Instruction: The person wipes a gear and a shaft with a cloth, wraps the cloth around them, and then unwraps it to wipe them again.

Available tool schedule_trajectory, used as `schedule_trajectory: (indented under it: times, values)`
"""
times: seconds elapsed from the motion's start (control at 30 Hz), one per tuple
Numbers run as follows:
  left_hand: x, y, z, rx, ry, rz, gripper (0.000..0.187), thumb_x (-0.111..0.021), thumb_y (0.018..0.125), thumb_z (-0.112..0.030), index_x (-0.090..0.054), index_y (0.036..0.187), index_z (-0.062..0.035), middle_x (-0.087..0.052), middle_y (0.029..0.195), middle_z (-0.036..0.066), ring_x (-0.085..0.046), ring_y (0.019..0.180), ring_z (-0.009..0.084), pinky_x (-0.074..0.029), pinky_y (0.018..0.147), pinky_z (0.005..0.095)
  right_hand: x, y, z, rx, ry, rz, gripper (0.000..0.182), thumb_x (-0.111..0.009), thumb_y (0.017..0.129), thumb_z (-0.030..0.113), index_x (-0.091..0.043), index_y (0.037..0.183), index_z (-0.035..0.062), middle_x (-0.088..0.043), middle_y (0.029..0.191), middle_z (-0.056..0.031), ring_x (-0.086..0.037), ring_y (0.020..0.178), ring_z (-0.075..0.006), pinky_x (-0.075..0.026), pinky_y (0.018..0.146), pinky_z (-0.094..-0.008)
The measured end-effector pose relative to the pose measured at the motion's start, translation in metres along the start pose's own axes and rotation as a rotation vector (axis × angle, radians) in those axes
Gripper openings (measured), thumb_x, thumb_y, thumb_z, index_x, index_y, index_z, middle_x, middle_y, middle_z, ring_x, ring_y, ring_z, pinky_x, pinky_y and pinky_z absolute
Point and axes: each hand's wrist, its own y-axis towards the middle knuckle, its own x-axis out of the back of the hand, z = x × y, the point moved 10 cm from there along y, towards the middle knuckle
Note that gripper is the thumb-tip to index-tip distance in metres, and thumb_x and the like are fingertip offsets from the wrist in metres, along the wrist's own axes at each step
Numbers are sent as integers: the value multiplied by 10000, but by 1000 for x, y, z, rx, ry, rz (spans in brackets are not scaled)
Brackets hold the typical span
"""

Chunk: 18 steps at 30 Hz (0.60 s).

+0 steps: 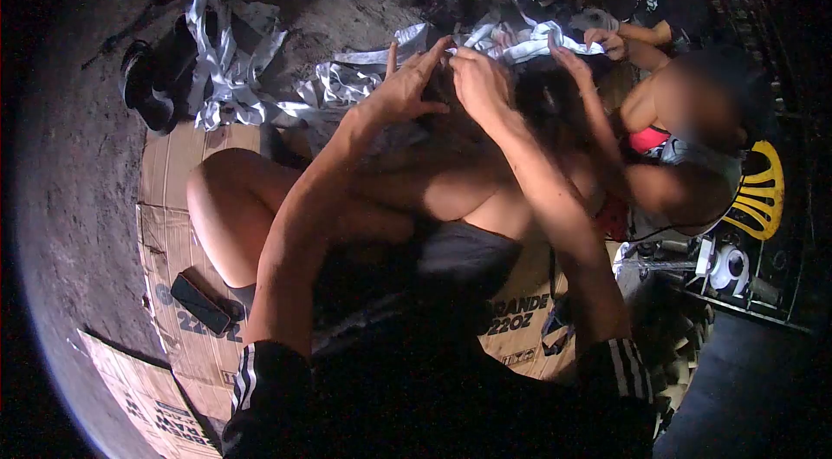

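**Both hands meeting over a dark piece, white strips just beyond**

The person is sitting on flattened cardboard [173, 242], both arms reaching forward and up, elbows bent. The left hand [407, 82] and right hand [477, 78] are meeting fingertip to fingertip, pinching a small dark item [440, 82] between them; what it is cannot be told. White fabric strips [347, 82] are lying just beyond the hands. A phone [199, 303] is resting near the cardboard's left edge. Another person's hand [572, 60] is working beside the right hand.
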Motion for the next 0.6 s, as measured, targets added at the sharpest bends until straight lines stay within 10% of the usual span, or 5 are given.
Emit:
schedule_trajectory:
  times: [0.27, 0.47, 0.6]
  values:
    - [-1, -1, -7, -20, 19, 52, 1173, -820, 759, -347, -25, 1598, -146, -482, 1479, 142, -372, 1414, 361, 70, 1150, 680, -3, -29, -32, -152, -188, 378, 149, -606, 891, 156, -671, 857, 27, -666, 926, -175, -653, 879, -395, -501, 760, -503]
    - [2, 0, -4, 2, -41, 33, 1187, -825, 752, -353, -17, 1600, -157, -371, 1566, 136, -327, 1446, 371, 76, 1152, 675, -4, -25, 1, -35, 292, 164, 109, -631, 870, 50, -694, 938, -7, -624, 906, -163, -625, 856, -393, -496, 713, -429]
    - [-4, 2, 4, 57, 9, 73, 1209, -836, 743, -339, -4, 1598, -151, -384, 1560, 122, -361, 1426, 350, 61, 1165, 658, -20, -7, -30, -143, 90, -30, 152, -605, 872, 87, -718, 958, 33, -652, 951, -141, -655, 896, -366, -529, 750, -447]
